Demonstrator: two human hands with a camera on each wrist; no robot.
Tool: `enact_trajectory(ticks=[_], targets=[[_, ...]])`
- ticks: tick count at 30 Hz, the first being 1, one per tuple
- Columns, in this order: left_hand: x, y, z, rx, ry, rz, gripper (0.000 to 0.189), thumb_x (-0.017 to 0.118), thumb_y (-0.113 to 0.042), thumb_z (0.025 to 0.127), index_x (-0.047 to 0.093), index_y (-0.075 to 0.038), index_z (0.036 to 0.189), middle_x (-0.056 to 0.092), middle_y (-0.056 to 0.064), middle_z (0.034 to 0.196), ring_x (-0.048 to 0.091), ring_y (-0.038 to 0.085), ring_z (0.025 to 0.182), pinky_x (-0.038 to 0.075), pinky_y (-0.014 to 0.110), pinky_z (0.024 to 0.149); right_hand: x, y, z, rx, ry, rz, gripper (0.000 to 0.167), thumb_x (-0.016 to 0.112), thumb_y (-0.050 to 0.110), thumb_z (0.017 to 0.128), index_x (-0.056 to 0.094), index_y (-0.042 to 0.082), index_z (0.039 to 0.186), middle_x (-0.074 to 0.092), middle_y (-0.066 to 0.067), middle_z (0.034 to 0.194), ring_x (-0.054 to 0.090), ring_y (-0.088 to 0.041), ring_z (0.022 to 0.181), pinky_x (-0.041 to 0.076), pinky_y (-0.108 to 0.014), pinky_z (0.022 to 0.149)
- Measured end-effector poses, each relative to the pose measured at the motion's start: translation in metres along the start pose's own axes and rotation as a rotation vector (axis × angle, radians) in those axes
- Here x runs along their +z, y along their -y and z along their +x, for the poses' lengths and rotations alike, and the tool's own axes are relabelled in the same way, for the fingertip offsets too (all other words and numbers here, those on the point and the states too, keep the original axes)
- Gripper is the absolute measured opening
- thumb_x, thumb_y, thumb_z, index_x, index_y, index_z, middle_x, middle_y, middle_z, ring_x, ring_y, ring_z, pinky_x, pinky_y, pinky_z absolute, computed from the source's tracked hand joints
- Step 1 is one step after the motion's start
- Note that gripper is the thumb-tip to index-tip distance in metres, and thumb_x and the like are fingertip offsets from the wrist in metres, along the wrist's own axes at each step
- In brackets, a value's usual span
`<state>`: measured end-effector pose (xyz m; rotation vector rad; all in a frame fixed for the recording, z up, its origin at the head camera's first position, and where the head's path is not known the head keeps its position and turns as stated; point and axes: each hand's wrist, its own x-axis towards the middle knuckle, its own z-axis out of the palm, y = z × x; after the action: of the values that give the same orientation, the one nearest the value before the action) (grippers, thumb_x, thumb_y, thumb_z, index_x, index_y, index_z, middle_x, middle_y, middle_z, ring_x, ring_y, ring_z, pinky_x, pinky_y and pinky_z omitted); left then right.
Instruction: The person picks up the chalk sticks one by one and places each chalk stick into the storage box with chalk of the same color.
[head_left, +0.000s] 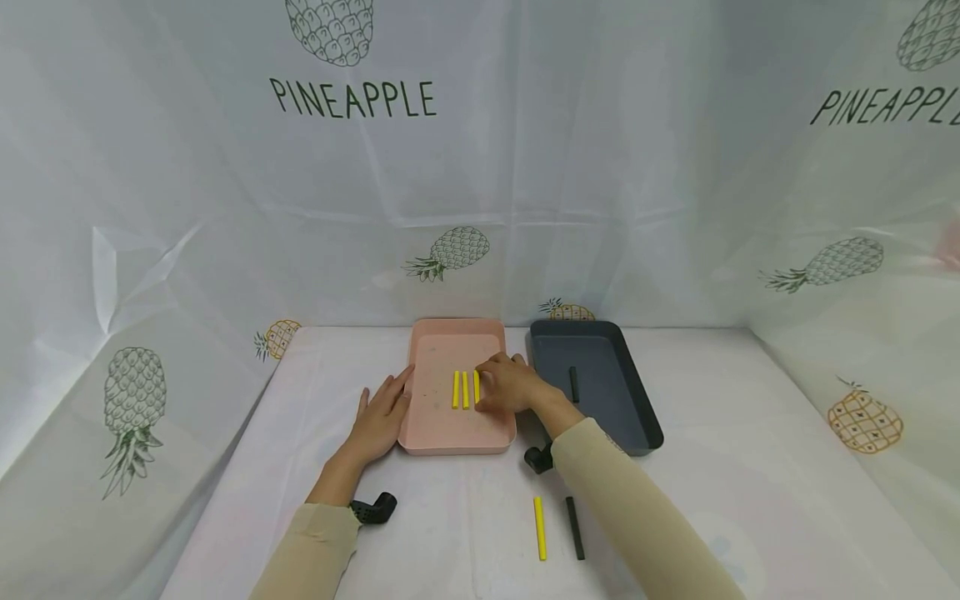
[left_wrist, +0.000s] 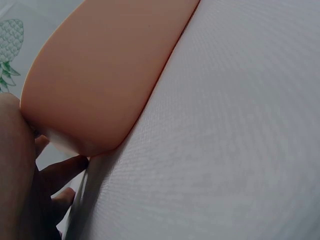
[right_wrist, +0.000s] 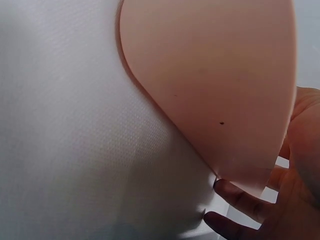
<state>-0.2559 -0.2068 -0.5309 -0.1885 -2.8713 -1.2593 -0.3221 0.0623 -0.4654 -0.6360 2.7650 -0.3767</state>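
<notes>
In the head view, two yellow sticks (head_left: 455,390) lie side by side in the pink tray (head_left: 457,437). A third yellow stick (head_left: 476,385) is parallel to them, its ends between the thumb and forefinger of my right hand (head_left: 512,385). That hand reaches over the tray's right rim, and its other fingers show outside the tray wall in the right wrist view. My left hand (head_left: 381,421) rests along the tray's left edge with fingers extended. Fingertips (left_wrist: 75,165) touch the pink wall in the left wrist view.
A dark grey tray (head_left: 551,342) stands to the right, holding a black stick (head_left: 573,384). Nearer the front of the white-covered table, another yellow stick (head_left: 540,528) and another black stick (head_left: 575,528) lie side by side. A pineapple-print curtain (head_left: 600,167) hangs behind.
</notes>
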Motion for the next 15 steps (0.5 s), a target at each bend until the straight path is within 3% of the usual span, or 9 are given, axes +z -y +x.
enact_trajectory(ticks=[15], targets=[[0.0003, -0.0005, -0.0002, -0.005, 0.003, 0.012, 0.052, 0.030, -0.039, 0.114, 0.025, -0.033, 0.166, 0.035, 0.008, 0.169, 0.017, 0.036, 0.161, -0.015, 0.061, 0.127, -0.0015, 0.0004, -0.0008, 0.000, 0.016, 0.031, 0.072, 0.081, 0.045, 0.088, 0.054, 0.023, 0.151, 0.043, -0.008, 0.160, 0.046, -0.037, 0.134, 0.048, -0.056, 0.107]])
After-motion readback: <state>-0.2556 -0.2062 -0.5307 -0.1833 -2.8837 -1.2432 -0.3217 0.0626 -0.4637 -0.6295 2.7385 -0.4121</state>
